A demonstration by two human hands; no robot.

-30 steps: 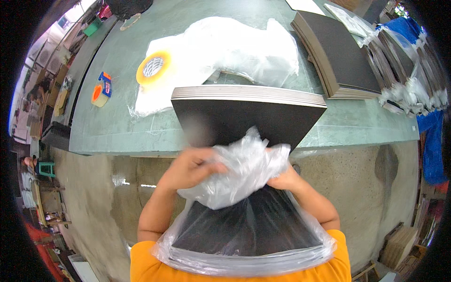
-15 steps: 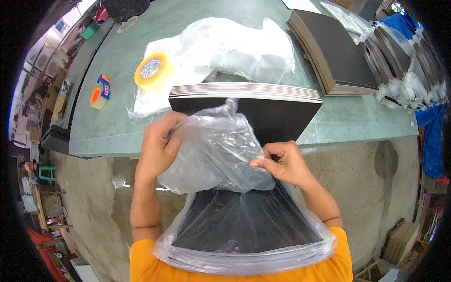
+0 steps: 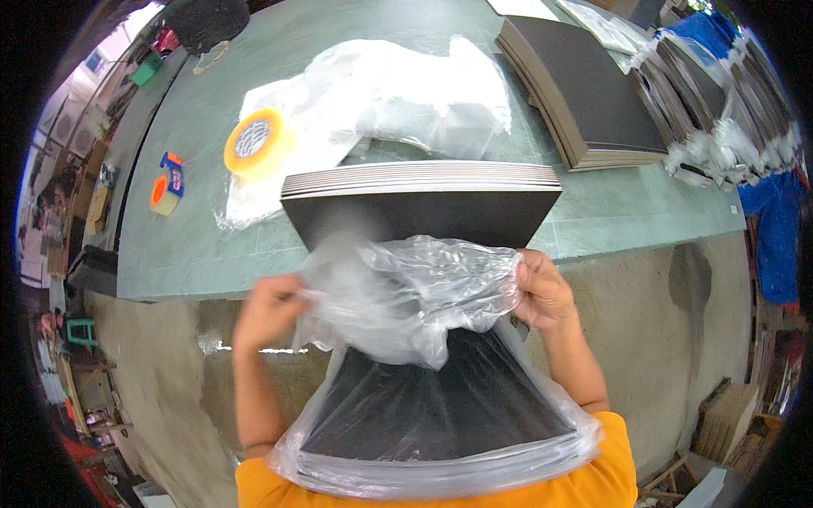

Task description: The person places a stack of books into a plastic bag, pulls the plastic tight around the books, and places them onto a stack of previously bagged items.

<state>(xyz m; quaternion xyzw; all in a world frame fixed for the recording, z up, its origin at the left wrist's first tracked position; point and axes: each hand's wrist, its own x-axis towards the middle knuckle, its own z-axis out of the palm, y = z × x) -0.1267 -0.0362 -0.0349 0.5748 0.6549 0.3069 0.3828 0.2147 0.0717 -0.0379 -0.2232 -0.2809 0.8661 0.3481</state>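
Holds a crumpled clear plastic bag up between both hands, in front of the body, just short of the table edge. Clenches the right hand round the gathered right end of the bag, thumb and curled fingers closed with no gap left. Pinches the left end with the left hand, fingers drawn together; cannot tell the exact finger placing there, because of blur. Carries against the front of an orange shirt a black panel wrapped in clear plastic, directly below the crumpled bag.

Faces a black stack with a white layered top edge, just beyond the bag and partly behind it. Faces also a green table, strewn farther back with white plastic sheeting and, over its left part, a big yellowish roll of tape. Has a small blue-and-orange tape dispenser near that roll, to its left. Has to the right a pile of black boards, then plastic-wrapped bundles beside it, and a blue sheet hanging lower. Stands over a stained concrete floor, well apart from a green stool at far left.
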